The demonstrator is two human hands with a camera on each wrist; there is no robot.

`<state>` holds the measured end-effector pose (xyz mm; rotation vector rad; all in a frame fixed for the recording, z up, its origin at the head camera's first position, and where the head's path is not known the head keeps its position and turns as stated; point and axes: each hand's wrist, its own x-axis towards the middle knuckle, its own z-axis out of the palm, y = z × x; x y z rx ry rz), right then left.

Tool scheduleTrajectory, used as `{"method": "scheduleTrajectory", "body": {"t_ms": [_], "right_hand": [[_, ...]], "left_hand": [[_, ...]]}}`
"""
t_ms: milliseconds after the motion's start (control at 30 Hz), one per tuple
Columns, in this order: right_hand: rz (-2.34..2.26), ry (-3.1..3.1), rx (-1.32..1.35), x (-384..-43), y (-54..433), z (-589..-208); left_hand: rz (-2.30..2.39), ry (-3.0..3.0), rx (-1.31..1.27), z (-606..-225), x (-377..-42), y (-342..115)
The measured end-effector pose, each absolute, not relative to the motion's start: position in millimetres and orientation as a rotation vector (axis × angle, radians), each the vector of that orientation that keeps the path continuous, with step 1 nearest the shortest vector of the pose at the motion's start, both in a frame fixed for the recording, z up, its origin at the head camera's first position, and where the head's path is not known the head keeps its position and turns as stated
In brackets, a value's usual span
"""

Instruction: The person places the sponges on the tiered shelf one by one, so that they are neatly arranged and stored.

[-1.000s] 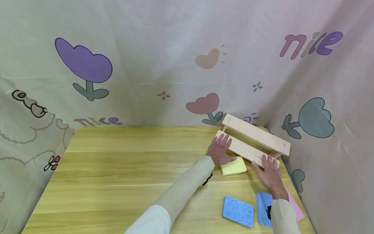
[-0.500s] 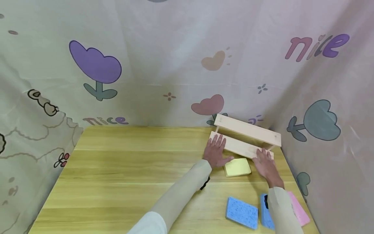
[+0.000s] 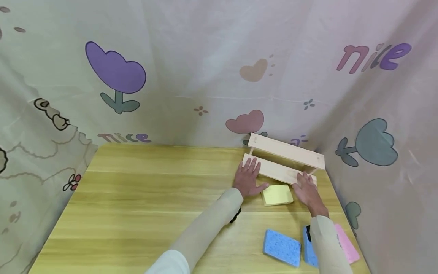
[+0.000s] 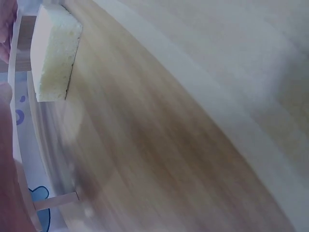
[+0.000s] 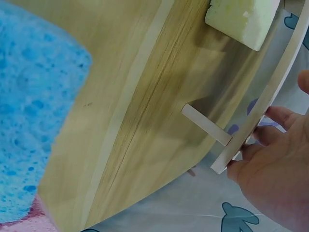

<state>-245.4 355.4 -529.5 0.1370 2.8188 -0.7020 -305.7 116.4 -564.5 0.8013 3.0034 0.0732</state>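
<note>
Left hand (image 3: 246, 180) and right hand (image 3: 308, 193) rest on opposite ends of rack (image 3: 286, 150), both grips relaxed, left fingers straight. Yellow sponge (image 3: 277, 195) on bench (image 3: 147, 213) between hands.

The wooden rack (image 3: 286, 151) is pale cream. The yellow sponge (image 3: 277, 195) is pale like butter. The blue sponge (image 3: 282, 247) has darker blue spots all over, and the other blue sponge (image 3: 309, 251) is spotty too. There is a pink sponge (image 3: 348, 247). The surface (image 3: 137, 213) is yellow-brown wood with long stripes, some light. The whitish cloth (image 3: 191, 45) has a purple flower (image 3: 118, 68), a dusty pink flower (image 3: 245, 122), a grey-blue flower (image 3: 375, 144) and a tan heart (image 3: 254, 71). The sleeves (image 3: 207, 220) are cream.
</note>
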Motion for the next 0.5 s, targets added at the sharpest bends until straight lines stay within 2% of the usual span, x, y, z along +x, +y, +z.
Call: {"method": "scheduleTrajectory", "body": {"t_ms": [500], "right_hand": [[-0.713,2.831,0.012,-261,322,-532]], "left_hand": [[0.110,3.088,0.683,-565,-291,75]]}}
